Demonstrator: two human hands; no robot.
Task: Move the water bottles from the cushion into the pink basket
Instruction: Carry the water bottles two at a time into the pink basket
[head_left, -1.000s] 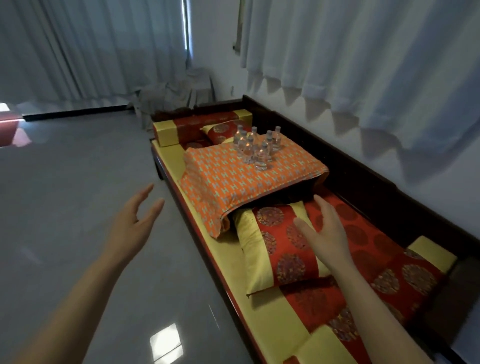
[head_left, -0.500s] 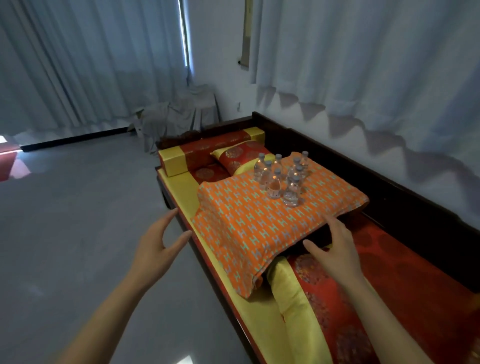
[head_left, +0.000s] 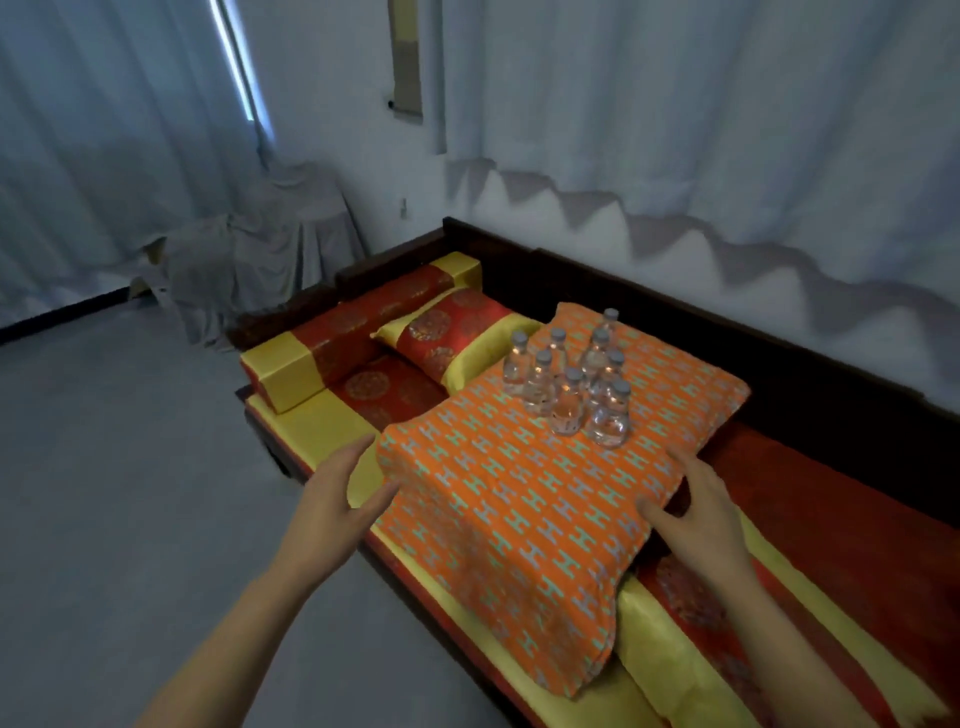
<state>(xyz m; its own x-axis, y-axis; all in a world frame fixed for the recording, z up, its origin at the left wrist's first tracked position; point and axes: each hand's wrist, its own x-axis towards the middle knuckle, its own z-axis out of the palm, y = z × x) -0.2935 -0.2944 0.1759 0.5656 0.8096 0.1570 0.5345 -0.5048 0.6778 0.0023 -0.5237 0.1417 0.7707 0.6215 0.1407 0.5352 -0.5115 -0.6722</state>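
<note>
Several small clear water bottles (head_left: 569, 382) with pale caps stand upright in a cluster on the far part of a large orange patterned cushion (head_left: 519, 499), which lies on a red and gold daybed. My left hand (head_left: 340, 501) is open at the cushion's left edge, fingers straight, close to the fabric. My right hand (head_left: 693, 512) is open at the cushion's right edge, thumb on the cover. Neither hand holds a bottle. No pink basket is in view.
A red and gold pillow (head_left: 452, 335) and a bolster (head_left: 337, 345) lie behind the cushion. The daybed's dark wooden back rail (head_left: 779, 343) runs along the wall. Grey floor (head_left: 114, 493) spreads to the left, with cloth-covered furniture (head_left: 249, 260) in the corner under curtains.
The view has come closer to the cushion and bottles. Both hands have moved forward and now flank the orange cushion, the right one reaching its edge.
</note>
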